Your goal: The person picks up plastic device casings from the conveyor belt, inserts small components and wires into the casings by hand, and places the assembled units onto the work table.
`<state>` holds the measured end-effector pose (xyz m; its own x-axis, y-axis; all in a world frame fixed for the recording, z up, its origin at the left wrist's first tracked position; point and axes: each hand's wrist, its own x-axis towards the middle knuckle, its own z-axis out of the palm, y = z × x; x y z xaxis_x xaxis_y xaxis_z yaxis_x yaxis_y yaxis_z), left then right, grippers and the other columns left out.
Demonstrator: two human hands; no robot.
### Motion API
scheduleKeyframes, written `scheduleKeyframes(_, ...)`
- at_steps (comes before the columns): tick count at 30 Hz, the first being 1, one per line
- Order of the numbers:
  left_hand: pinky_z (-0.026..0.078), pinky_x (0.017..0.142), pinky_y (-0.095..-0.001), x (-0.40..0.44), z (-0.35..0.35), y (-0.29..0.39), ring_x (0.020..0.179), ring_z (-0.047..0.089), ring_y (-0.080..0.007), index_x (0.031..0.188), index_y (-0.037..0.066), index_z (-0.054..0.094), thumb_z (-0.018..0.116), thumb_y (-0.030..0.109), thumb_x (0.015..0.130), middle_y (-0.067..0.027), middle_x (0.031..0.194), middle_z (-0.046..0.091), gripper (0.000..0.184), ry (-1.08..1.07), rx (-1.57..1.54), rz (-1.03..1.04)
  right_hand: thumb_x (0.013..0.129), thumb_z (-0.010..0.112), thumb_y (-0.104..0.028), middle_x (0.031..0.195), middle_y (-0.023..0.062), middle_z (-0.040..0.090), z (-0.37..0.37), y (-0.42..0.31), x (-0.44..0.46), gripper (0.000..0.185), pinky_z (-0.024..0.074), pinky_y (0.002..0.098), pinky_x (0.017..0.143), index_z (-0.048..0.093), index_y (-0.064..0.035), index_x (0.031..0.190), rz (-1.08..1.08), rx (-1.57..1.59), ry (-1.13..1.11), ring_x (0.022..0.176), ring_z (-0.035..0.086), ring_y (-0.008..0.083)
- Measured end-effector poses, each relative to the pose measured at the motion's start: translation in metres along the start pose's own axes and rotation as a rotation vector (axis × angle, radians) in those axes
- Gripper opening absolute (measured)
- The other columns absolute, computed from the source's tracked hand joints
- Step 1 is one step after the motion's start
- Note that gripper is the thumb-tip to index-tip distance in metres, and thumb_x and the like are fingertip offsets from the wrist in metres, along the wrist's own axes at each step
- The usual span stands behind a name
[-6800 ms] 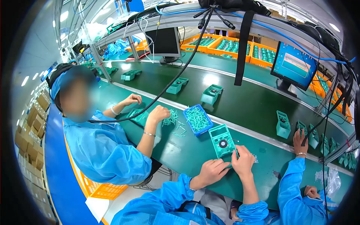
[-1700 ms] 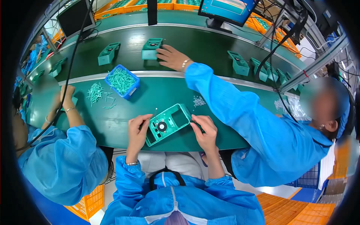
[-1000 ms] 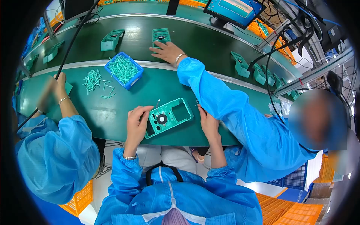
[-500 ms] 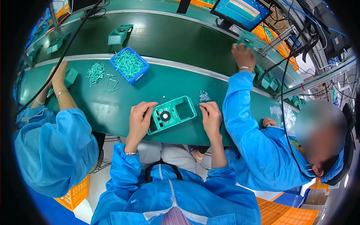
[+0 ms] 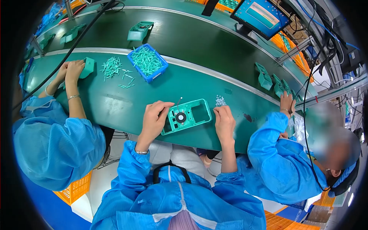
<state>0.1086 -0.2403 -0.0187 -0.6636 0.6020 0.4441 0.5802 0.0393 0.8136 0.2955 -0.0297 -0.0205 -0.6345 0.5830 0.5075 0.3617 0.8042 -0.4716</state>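
Note:
A green plastic housing point(image 5: 188, 116) with a round black-and-white part lies open side up on the green table. At its left end, my left hand point(image 5: 155, 117) is closed, thumb and forefinger pinched near the upper left corner beside a thin wire; what they pinch is too small to tell. My right hand point(image 5: 224, 122) is just right of the housing, apart from it, with thumb and forefinger together below a small pile of clear bits point(image 5: 220, 101). Anything between those fingertips is too small to make out.
Behind the housing stands a blue bin point(image 5: 147, 63) of green sticks, beside a loose stick pile point(image 5: 111, 68). A co-worker at left handles a green housing point(image 5: 88, 68). Another at right reaches toward housings point(image 5: 278, 85) on the belt. A monitor point(image 5: 260, 17) stands behind.
My right hand has moved from the housing's right end to beside the clear bits. The right co-worker's arm has withdrawn from in front of me to the right, a housing carried along the belt.

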Motion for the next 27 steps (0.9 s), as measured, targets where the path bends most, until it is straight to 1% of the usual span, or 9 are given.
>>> scheduleKeyframes(5,0.042,0.084,-0.0353,-0.001,-0.001,-0.004,0.077,0.061,-0.0214,0.108,0.008,0.077,0.065,0.009,0.101,-0.0038,0.084,0.067,0.015,0.003,-0.041,0.001,0.094,0.071,-0.003,0.096,0.0111,0.068,0.001,0.002,0.002,0.003,0.0556,0.0411,0.072,0.071,-0.0052,0.096,-0.030,-0.025,-0.004,0.084,0.070,0.0334)
scheduleKeyframes(7,0.042,0.087,-0.0340,-0.002,-0.004,-0.003,0.085,0.063,-0.0203,0.110,0.007,0.077,0.065,0.006,0.099,-0.0045,0.090,0.070,0.016,-0.047,-0.045,-0.035,0.094,0.070,-0.002,0.096,0.0116,0.068,0.000,0.002,0.002,0.003,0.0549,0.0407,0.071,0.071,-0.0044,0.096,-0.016,-0.005,0.043,0.085,0.070,0.0323)
scheduleKeyframes(11,0.042,0.086,-0.0329,-0.003,-0.004,-0.001,0.085,0.062,-0.0193,0.110,0.007,0.077,0.065,0.007,0.099,-0.0039,0.090,0.070,0.016,-0.036,-0.066,-0.059,0.092,0.072,0.000,0.096,0.0107,0.068,-0.009,-0.005,0.002,0.008,0.0555,0.0405,0.070,0.071,-0.0056,0.097,-0.017,0.007,0.112,0.084,0.070,0.0322)
scheduleKeyframes(13,0.042,0.085,-0.0323,-0.003,-0.005,-0.001,0.084,0.062,-0.0184,0.111,0.007,0.078,0.067,0.008,0.099,-0.0036,0.090,0.070,0.016,-0.048,-0.097,-0.095,0.092,0.071,0.001,0.095,0.0113,0.068,-0.014,-0.018,0.003,0.006,0.0549,0.0386,0.070,0.072,-0.0036,0.096,0.051,0.140,0.147,0.083,0.070,0.0294)
scheduleKeyframes(17,0.044,0.078,-0.0314,-0.004,-0.004,-0.006,0.080,0.061,-0.0170,0.112,0.006,0.079,0.069,0.008,0.098,-0.0042,0.089,0.069,0.017,-0.045,-0.134,-0.085,0.092,0.072,0.002,0.093,0.0123,0.068,-0.014,-0.061,0.004,0.004,0.0543,0.0367,0.067,0.072,-0.0019,0.094,-0.024,0.200,0.116,0.080,0.069,0.0279)
scheduleKeyframes(19,0.046,0.077,-0.0349,-0.004,-0.003,-0.009,0.078,0.065,-0.0215,0.110,0.008,0.079,0.070,0.012,0.097,-0.0055,0.091,0.073,0.017,-0.043,-0.204,-0.141,0.091,0.074,0.002,0.091,0.0115,0.069,-0.001,-0.081,0.005,0.005,0.0541,0.0363,0.064,0.072,-0.0022,0.094,-0.089,0.326,0.037,0.076,0.070,0.0279)
scheduleKeyframes(20,0.046,0.077,-0.0349,-0.005,-0.003,-0.010,0.078,0.065,-0.0215,0.110,0.008,0.079,0.070,0.012,0.097,-0.0055,0.091,0.073,0.017,-0.038,-0.205,-0.144,0.091,0.074,0.002,0.091,0.0115,0.069,0.005,-0.086,0.006,0.005,0.0541,0.0363,0.064,0.072,-0.0022,0.094,-0.093,0.326,0.033,0.076,0.070,0.0279)
scheduleKeyframes(22,0.052,0.076,-0.0356,-0.005,-0.002,-0.011,0.082,0.070,-0.0236,0.108,0.005,0.080,0.074,0.009,0.093,-0.0088,0.094,0.076,0.016,-0.007,-0.256,-0.096,0.090,0.075,0.001,0.090,0.0101,0.070,0.017,-0.094,0.011,0.005,0.0540,0.0366,0.061,0.072,-0.0027,0.093,-0.147,0.314,-0.014,0.071,0.070,0.0273)
scheduleKeyframes(27,0.056,0.074,-0.0338,-0.005,-0.002,-0.010,0.084,0.073,-0.0241,0.107,0.002,0.080,0.077,0.003,0.090,-0.0116,0.096,0.076,0.017,0.001,-0.300,-0.068,0.090,0.075,-0.002,0.091,0.0088,0.070,0.027,-0.098,0.019,0.004,0.0536,0.0374,0.061,0.071,-0.0035,0.091,-0.149,0.251,-0.049,0.070,0.070,0.0279)
